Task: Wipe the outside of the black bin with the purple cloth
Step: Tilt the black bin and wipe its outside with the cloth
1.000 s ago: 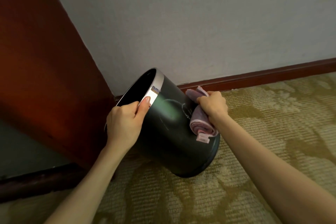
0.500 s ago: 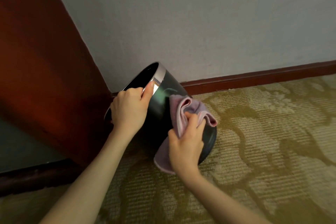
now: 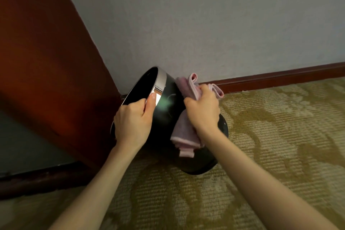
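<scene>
While the left hand (image 3: 132, 119) grips the rim (image 3: 161, 82) of the tilted black bin (image 3: 166, 117) — mouth far-left, base near-right on the carpet (image 3: 280, 136) — the right hand (image 3: 202, 112) clutches the purple cloth (image 3: 184, 136) against its right wall.

The tilted black bin (image 3: 168, 110) is hemmed by wood panel (image 3: 46, 65) left and wall (image 3: 205, 24) behind; carpet (image 3: 280, 127) rightward lies open.

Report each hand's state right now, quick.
Left hand: closed, gripping the black bin by its rim.
Right hand: closed, holding the purple cloth against the bin's side.
</scene>
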`<state>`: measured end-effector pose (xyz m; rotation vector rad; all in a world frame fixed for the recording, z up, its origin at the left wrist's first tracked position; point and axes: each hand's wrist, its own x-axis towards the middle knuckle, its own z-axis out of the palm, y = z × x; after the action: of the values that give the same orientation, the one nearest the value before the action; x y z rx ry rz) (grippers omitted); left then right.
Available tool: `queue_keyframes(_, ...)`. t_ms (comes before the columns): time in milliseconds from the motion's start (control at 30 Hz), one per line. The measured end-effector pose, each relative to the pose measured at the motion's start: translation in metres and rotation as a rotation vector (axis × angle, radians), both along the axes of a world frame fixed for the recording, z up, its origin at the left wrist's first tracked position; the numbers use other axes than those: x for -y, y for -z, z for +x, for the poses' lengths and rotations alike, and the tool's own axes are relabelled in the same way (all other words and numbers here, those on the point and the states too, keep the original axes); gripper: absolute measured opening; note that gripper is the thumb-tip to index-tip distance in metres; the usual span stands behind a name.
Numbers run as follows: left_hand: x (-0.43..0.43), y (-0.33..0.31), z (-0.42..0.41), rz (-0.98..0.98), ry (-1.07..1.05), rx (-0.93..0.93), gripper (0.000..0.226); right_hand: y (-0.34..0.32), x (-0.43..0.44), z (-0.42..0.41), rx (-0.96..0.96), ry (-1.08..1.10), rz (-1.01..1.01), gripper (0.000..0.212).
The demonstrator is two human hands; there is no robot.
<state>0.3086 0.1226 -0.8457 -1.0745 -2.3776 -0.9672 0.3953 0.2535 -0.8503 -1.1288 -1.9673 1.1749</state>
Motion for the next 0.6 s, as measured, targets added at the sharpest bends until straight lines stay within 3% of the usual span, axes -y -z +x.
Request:
queue_keyframes(333,0.025,0.007,0.001,0.068,0.048,0.017,0.052,-0.025,-0.030,-0.039,0.136,-0.228,-0.061,0.037)
queue_keyframes(433,0.027,0.008,0.001,0.053,-0.023,0.035,0.052,-0.021,-0.021,-0.043,0.167,-0.214,0.055,0.028)
queue_keyframes(600,0.022,0.008,-0.002,0.023,-0.118,0.064,0.057,-0.014,0.013,-0.026,0.082,-0.187,0.282,0.032)
